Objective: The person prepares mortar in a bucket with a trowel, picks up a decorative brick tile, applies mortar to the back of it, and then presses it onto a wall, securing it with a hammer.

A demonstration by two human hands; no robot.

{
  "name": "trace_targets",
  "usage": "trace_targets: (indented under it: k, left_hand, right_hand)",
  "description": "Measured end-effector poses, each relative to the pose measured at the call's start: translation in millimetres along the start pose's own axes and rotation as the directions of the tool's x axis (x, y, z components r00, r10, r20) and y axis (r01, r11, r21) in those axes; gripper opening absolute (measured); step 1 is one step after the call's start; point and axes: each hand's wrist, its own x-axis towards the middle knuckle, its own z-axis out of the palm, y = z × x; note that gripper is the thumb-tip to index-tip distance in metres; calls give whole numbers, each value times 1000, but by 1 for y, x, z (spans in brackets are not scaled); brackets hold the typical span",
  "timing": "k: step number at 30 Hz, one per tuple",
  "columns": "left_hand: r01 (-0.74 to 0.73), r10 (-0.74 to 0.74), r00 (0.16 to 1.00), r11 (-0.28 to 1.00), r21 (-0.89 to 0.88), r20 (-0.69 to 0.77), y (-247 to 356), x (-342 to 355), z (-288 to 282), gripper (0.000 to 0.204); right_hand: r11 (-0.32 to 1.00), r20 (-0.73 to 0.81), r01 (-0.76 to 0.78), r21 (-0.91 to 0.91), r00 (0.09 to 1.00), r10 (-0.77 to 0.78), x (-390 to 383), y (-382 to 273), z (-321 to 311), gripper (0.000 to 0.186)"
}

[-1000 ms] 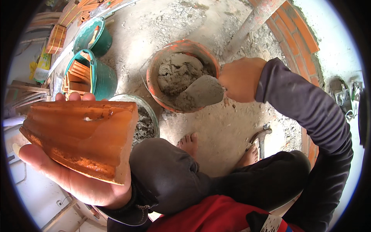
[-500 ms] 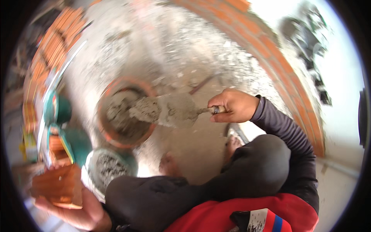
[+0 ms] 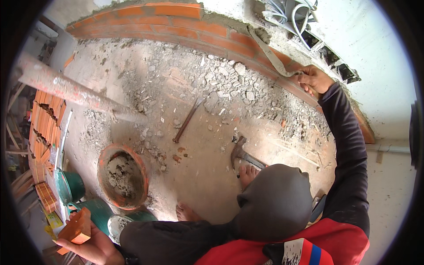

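Low at the left edge, my left hand [image 3: 96, 245] holds an orange hollow brick [image 3: 76, 228], fingers closed around it. My right arm reaches out to the upper right. There my right hand [image 3: 316, 81] grips a trowel [image 3: 270, 54], whose handle is mostly hidden in the fist. The trowel's blade is seen nearly edge-on and is coated with grey mortar. Its tip lies by the top of a low brick wall [image 3: 212, 28], next to a lump of wet mortar [image 3: 263, 34]. A round tub [image 3: 143, 170] with mortar inside stands on the floor at left.
Green buckets [image 3: 73, 185] stand beside the tub. A hammer [image 3: 240, 152] lies by my foot, and a rusty metal bar [image 3: 187, 121] farther off. Rubble [image 3: 234, 79] lines the wall's base. A pole [image 3: 75, 90] slants in from the left near stacked bricks [image 3: 42, 145]. Cables [image 3: 304, 20] hang at upper right.
My right hand has moved the mortar-loaded trowel from beside the tub up and right to the wall. My left hand still holds the brick, somewhat lower. The view has turned toward the wall.
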Motion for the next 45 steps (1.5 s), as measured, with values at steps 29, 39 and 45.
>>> trace_targets:
  k: [29,39,45]
  left_hand:
    - [48,-50,961,999,15,274,-22,15,4,63]
    - [72,-58,916,997,-20,396,-14,12,1,58]
    - [107,-81,908,993,-41,411,-14,14,-1,58]
  right_hand:
    - [986,-390,-47,157,915,106,-32,17,102,33]
    - [960,-194,-261,100,941,276,-3,-72,58,33]
    - [957,-201,-265,-119,950,238,20,-91,58,35]
